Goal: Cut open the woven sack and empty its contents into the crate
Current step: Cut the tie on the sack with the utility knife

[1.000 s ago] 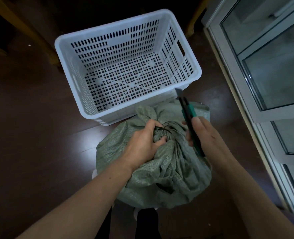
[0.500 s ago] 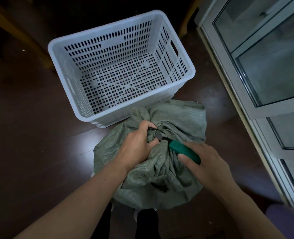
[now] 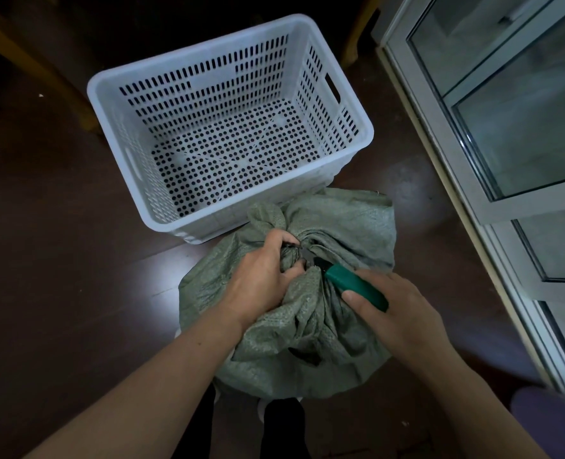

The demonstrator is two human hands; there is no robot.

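A grey-green woven sack (image 3: 340, 226) stands on the dark floor right in front of me, its neck bunched and tied. My left hand (image 3: 261, 279) is clamped around the tied neck. In my right hand (image 3: 397, 313) I hold a green-handled utility knife (image 3: 354, 284), with its blade tip resting against the tie beside my left fingers. A white perforated plastic crate (image 3: 228, 77) sits just beyond the sack, with nothing inside it. The sack's contents are hidden.
A glass door in a white frame (image 3: 493, 207) runs along the right side. Wooden furniture legs (image 3: 42, 67) stand at the back left, another (image 3: 357, 34) behind the crate. Dark wooden floor (image 3: 59, 260) surrounds the sack. My feet show below the sack.
My right hand swung the knife down from pointing upward beside the sack to lying across the neck, blade at the tie. My left hand has kept its grip.
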